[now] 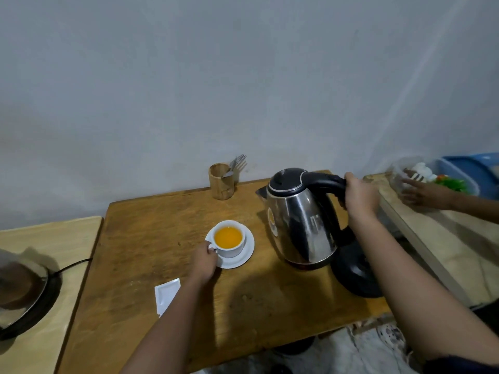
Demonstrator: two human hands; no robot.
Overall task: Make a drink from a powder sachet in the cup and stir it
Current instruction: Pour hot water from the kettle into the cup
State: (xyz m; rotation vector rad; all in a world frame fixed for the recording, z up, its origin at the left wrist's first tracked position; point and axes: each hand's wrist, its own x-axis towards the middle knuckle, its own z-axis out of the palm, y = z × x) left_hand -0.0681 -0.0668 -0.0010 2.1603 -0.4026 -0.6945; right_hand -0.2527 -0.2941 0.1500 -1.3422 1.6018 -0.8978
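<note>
A white cup (232, 249) full of orange liquid stands on a white saucer (244, 256) in the middle of the wooden table (151, 230). My left hand (205, 261) pinches the cup's handle on its near-left side. My right hand (359, 195) grips the black handle of a steel electric kettle (299, 220), held slightly tilted just above its black base (356, 273), to the right of the cup. A white sachet (165, 294) lies flat near the table's front, partly hidden by my left forearm.
A wooden holder (221, 180) with forks and a spoon stands at the table's back edge. A lighter table at left carries a dark round appliance (24, 292) with a cord. On the right, another person's hand (421, 194) touches a clear container on a bench.
</note>
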